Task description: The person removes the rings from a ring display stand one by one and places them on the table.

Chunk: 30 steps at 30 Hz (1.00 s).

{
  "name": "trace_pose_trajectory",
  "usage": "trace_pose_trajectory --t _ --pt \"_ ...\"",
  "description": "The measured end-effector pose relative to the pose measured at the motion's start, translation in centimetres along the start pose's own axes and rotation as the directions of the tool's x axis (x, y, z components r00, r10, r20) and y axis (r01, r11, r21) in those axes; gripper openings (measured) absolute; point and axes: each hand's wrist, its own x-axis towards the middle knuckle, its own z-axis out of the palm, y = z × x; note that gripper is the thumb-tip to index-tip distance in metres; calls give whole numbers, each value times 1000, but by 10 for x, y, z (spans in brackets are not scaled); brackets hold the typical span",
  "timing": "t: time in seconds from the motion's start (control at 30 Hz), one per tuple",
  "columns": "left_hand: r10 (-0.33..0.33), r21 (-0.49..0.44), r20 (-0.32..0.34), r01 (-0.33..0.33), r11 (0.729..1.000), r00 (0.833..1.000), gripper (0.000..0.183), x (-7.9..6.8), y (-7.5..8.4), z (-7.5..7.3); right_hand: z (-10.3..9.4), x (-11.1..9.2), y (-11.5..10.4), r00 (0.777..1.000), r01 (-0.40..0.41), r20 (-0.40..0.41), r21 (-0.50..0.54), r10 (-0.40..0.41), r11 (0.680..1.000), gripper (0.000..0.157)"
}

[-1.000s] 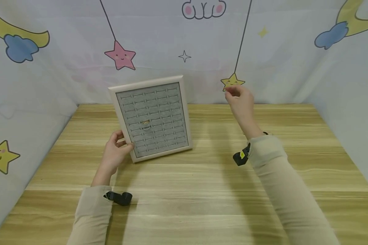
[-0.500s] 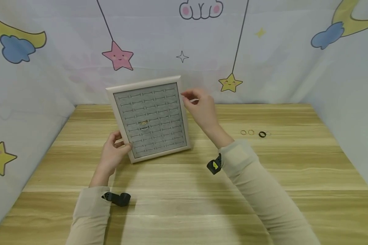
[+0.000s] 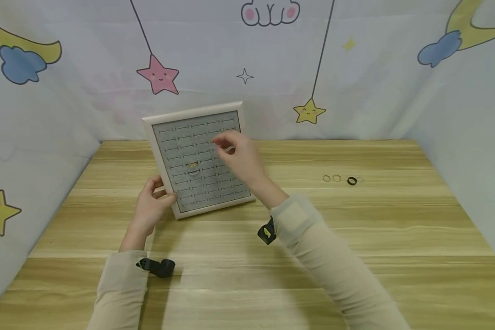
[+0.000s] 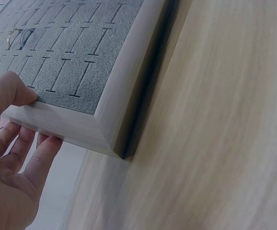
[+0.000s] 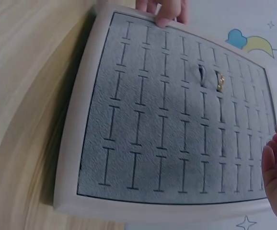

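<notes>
A ring display board (image 3: 177, 142) with a pale frame and grey slotted padding leans upright on the table. My left hand (image 3: 150, 206) grips its lower left edge, thumb on the front and fingers behind, as the left wrist view shows (image 4: 14, 163). Two rings sit in neighbouring slots: a gold ring (image 5: 220, 81) and a silver ring (image 5: 202, 75). In front of the board's upper right part is my right hand (image 3: 245, 158), thumb and forefinger pinching what seems a small ring, mostly hidden by the fingertips.
On the wooden table (image 3: 214, 275), to the right, lie several loose rings in a row, among them a black ring (image 3: 352, 181) and a thin gold ring (image 3: 337, 178). A white curtain (image 3: 272, 59) printed with stars hangs behind the table.
My right hand has moved left from the right side to the front of the board, uncovering the loose rings on the table. My left hand and the board have stayed in place.
</notes>
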Motion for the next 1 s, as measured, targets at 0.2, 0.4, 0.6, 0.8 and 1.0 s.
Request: trace_pose_trajectory --t 0.2,0.4,0.6,0.8,1.0 --pt "5 -7 3 -5 1000 1000 63 0 -1 0 14 -2 -1 996 -13 86 -76 19 997 21" --pt "6 -14 0 -6 1000 1000 63 1 -1 1 30 -6 0 980 -28 193 -135 54 990 25" --pt "4 -13 -8 -4 1000 1000 62 0 -1 1 40 -8 0 970 -44 229 -187 87 981 26" --pt "-1 -16 -9 1 1000 1000 62 0 -1 2 45 -8 0 971 -36 226 -202 82 979 26" --pt "-7 -21 -2 7 1000 1000 64 0 -1 2 49 -7 -1 972 -16 222 -271 78 962 26"
